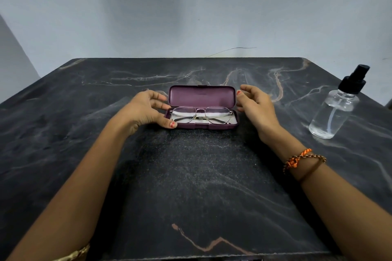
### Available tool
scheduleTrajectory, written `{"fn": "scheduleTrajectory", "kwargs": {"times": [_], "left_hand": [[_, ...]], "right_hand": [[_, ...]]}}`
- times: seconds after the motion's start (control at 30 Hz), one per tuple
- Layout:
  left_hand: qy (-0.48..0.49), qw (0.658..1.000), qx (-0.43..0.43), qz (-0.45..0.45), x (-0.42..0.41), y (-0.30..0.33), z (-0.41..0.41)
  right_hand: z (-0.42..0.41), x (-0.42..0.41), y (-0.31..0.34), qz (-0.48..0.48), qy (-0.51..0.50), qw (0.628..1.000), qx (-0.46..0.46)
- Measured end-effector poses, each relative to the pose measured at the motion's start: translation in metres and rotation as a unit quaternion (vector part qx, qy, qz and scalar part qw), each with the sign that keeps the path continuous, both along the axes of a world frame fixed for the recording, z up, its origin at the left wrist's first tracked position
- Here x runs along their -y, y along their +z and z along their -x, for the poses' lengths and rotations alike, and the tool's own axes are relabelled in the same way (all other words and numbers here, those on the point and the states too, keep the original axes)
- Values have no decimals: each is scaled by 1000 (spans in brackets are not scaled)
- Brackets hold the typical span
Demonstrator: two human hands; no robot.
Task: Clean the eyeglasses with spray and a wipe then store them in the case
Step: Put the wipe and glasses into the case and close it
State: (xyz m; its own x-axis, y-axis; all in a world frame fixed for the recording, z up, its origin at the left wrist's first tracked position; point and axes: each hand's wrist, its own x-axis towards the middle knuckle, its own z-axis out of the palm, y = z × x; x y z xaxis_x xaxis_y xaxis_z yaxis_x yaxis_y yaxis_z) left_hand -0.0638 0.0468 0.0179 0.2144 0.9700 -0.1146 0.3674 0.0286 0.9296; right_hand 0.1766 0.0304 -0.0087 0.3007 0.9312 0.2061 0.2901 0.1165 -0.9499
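A purple eyeglass case (202,97) lies open in the middle of the table, lid up toward the wall. Folded metal-framed eyeglasses (201,113) lie inside it on a pale wipe (214,115). My left hand (146,110) is at the case's left end, thumb touching the front left corner of the tray, fingers spread. My right hand (254,106) hovers at the right end with fingers apart, fingertips near the lid and the tray; whether they touch is unclear. A clear spray bottle (335,108) with a black nozzle stands upright at the right.
The dark marbled table (191,176) reaches a pale wall at the back. Its right edge runs just beyond the spray bottle. Thread bracelets circle my right wrist.
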Motion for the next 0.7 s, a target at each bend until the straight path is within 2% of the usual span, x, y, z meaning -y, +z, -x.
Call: {"fn": "scheduleTrajectory", "kwargs": {"times": [0.13,0.2,0.37,0.57,0.7], "left_hand": [[0,1000,-1,2,0,0,-1],[-2,1000,-7,4,1,0,-1],[-2,1000,-25,4,3,2,-1],[-9,998,-56,5,4,3,-2],[-12,998,-59,-2,4,3,-1]], "right_hand": [[1,-2,1,7,67,995,-77],[0,-2,1,-5,85,993,-85],[-7,1,4,-35,105,993,-36],[-15,11,13,-23,209,974,88],[-17,14,17,-28,248,959,131]]}}
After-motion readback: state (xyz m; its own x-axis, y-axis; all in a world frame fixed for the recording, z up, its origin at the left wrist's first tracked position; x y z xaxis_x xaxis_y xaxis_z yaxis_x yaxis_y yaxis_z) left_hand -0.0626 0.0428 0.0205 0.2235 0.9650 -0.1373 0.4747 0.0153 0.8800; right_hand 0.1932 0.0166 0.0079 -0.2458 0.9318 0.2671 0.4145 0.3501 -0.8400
